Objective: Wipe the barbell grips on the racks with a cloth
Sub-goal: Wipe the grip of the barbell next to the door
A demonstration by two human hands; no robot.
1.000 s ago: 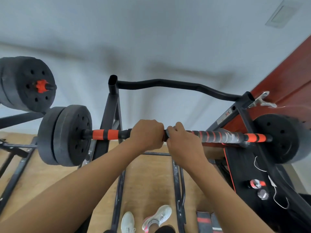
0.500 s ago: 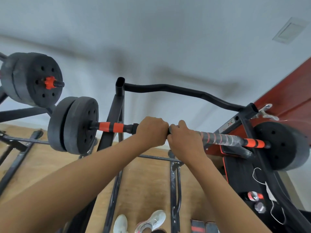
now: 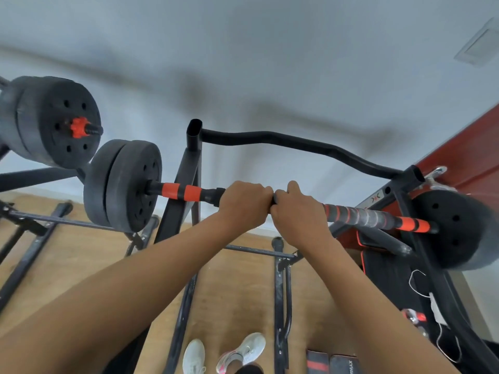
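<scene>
A barbell (image 3: 361, 215) with a black and orange grip runs across the black rack (image 3: 189, 171), black weight plates at both ends. My left hand (image 3: 244, 205) and my right hand (image 3: 298, 211) grip the bar side by side at its middle, knuckles touching. No cloth shows; whatever lies under the hands is hidden. The striped grip to the right of my right hand is bare.
A second barbell with black plates (image 3: 54, 120) sits on a rack at the upper left. A curved black pull bar (image 3: 297, 145) spans the rack top. A red panel (image 3: 472, 160) stands at right. Wooden floor (image 3: 229, 287) and white shoes (image 3: 251, 346) lie below.
The view has shifted, so the barbell and racks sit a little further right in frame. Both hands keep the same grip at the middle of the bar.
</scene>
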